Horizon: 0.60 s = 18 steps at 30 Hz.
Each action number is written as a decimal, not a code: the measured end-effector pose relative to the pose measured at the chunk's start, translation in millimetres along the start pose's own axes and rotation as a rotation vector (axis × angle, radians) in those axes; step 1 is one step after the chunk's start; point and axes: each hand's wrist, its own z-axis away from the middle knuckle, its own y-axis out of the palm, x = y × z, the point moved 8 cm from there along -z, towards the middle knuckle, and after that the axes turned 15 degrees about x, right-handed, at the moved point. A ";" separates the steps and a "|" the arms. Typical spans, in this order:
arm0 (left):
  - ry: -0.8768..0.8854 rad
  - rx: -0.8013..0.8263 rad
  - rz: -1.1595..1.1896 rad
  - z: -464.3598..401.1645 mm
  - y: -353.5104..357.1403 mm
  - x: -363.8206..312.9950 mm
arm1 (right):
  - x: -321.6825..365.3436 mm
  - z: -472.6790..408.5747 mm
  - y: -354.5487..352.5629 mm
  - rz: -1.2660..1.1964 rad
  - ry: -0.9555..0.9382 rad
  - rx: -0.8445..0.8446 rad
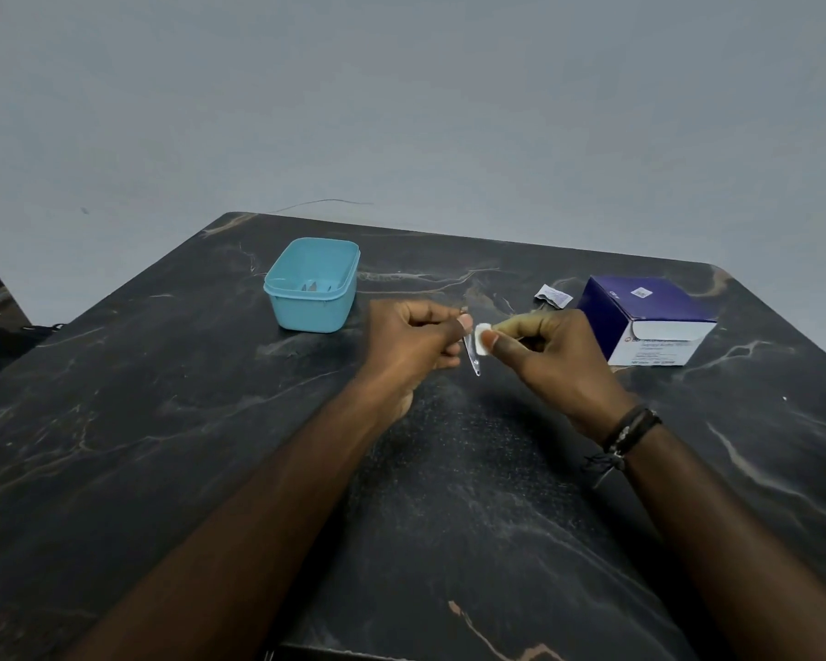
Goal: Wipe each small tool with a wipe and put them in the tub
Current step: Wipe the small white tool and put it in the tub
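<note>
My left hand point(416, 341) grips a thin shiny metal tool point(472, 357) above the middle of the dark marble table, the tool's tip pointing down toward me. My right hand point(549, 355) pinches a small white wipe point(482, 337) between thumb and finger, right beside the tool's upper part. A light blue tub point(313, 307) stands at the back left of the hands, with at least one small metal tool point(312, 286) lying inside it.
A purple and white box point(649, 322) sits at the back right, with a torn small sachet point(553, 296) lying to its left. The table's far edge point(449, 233) meets a grey wall. A dark object is off the table at far left.
</note>
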 end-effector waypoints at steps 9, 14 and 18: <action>-0.014 0.024 0.006 1.3 6.0 4.2 | 3.7 0.4 0.8 0.144 -0.013 -0.035; -0.037 0.016 0.013 1.1 6.7 3.1 | 3.1 -1.0 0.8 0.180 0.016 -0.003; -0.004 -0.030 -0.021 0.4 3.4 2.9 | -3.2 -0.7 3.4 0.183 0.089 0.075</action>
